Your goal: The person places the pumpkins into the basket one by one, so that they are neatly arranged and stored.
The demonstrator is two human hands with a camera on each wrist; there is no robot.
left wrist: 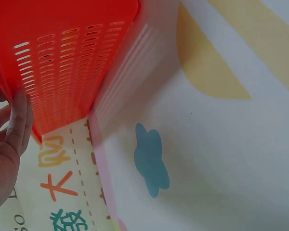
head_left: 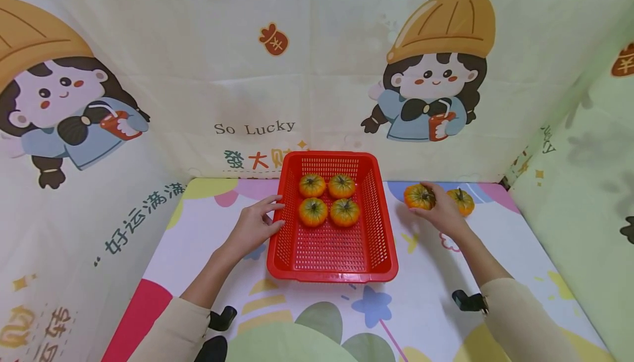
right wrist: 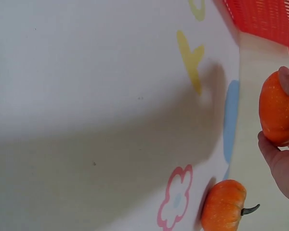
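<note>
A red plastic basket (head_left: 337,252) with slotted walls stands mid-table, with several small orange-green pumpkins (head_left: 313,212) grouped toward its far end. My left hand (head_left: 255,224) holds the basket's left rim. In the left wrist view, some fingers (left wrist: 19,118) lie against the outer wall below the rim while others reach over the edge. To the right of the basket, my right hand (head_left: 442,210) grips another pumpkin (head_left: 419,197), thumb and fingers on opposite sides. The right wrist view shows this pumpkin (right wrist: 275,108) raised above the tabletop.
One more pumpkin (head_left: 462,201) rests on the table just right of my right hand, its stem visible. A printed cloth (head_left: 337,103) hangs behind the table and along both sides. The basket's far end is close to this backdrop.
</note>
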